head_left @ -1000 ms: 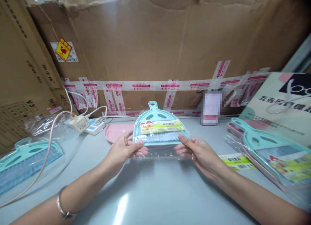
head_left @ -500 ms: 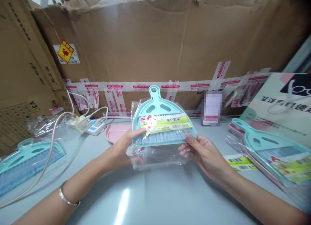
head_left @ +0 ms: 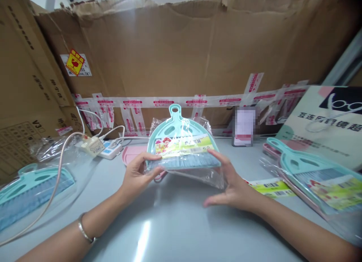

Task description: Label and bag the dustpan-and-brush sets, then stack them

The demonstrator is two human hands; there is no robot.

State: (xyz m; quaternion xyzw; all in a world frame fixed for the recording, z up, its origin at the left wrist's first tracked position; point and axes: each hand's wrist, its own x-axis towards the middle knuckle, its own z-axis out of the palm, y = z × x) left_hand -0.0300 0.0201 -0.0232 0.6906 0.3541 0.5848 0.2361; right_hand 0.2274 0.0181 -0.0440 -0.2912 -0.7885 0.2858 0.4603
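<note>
Teal dustpan set clamped at 9 o'clock by left hand; right hand splayed beneath, so its slippery bag could slide off.

Before you the pale grey surface carries a scatter of goods. At your far left lies a bagged teal dustpan set, with a beige cable running over it. Farther back sit a white power strip and a pink dustpan (partly hidden). At your right rests a stack of bagged dustpan sets, a green label card just beside it, with a blurred small box standing behind.
</note>
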